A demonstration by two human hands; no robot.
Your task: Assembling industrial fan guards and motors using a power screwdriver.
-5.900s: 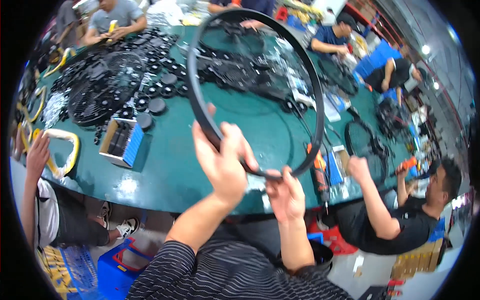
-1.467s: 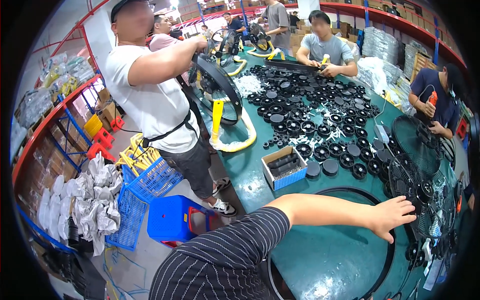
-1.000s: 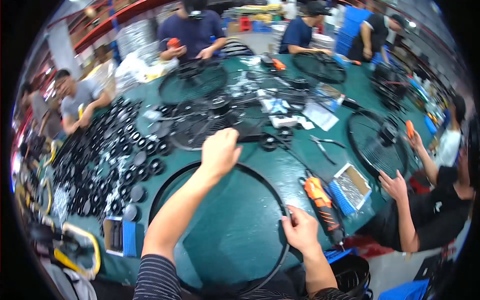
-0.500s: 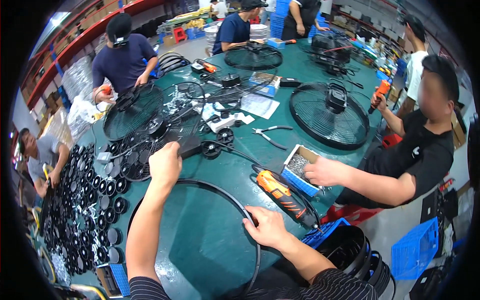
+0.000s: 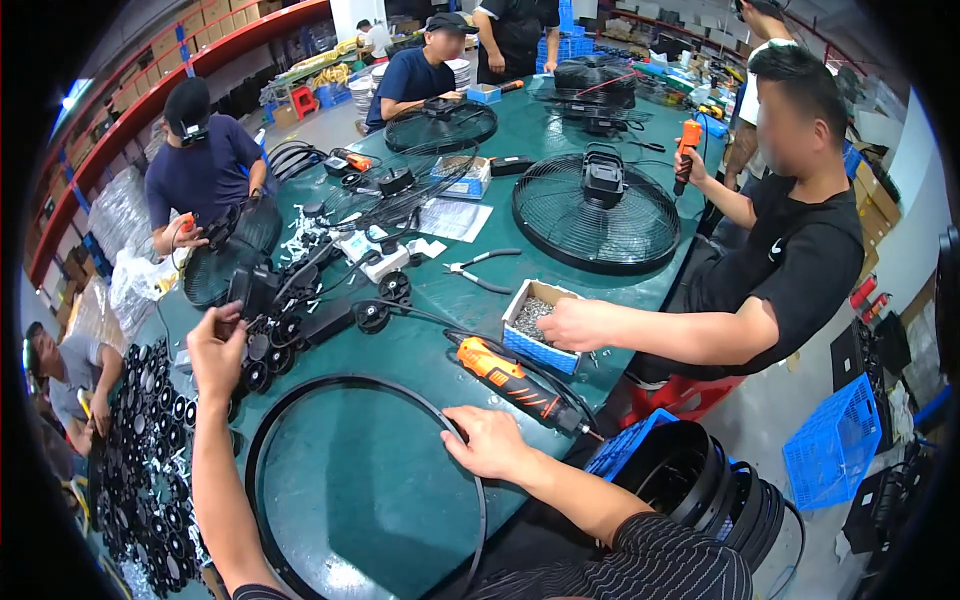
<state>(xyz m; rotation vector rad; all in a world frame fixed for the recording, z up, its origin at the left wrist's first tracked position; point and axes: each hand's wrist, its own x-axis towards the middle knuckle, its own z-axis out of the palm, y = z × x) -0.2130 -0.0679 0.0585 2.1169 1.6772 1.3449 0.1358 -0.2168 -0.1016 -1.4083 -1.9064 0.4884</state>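
Note:
A large thin black ring [image 5: 352, 380] lies on the green table in front of me. My right hand [image 5: 487, 442] grips its right side between thumb and fingers. At the far left of the ring, my left hand [image 5: 217, 350] is raised, fingers pinched at the lower edge of a black fan motor housing [image 5: 254, 290]. The exact hold is partly hidden. Behind that housing is a dark wire fan grille [image 5: 232, 262]. To the right of the ring rests an orange and black power screwdriver [image 5: 510, 378].
At right, a co-worker's hand [image 5: 575, 325] reaches into a box of small screws [image 5: 525, 315]. Pliers [image 5: 482, 270] and a fan grille [image 5: 600, 235] lie beyond. Round black parts [image 5: 140, 470] crowd the left side. Black rings [image 5: 690, 470] are stacked low at right.
My left hand has moved left, and the motor housing beside it now stands tilted. My right hand stays on the ring. The whole view has shifted, and the right co-worker's hand remains at the screw box.

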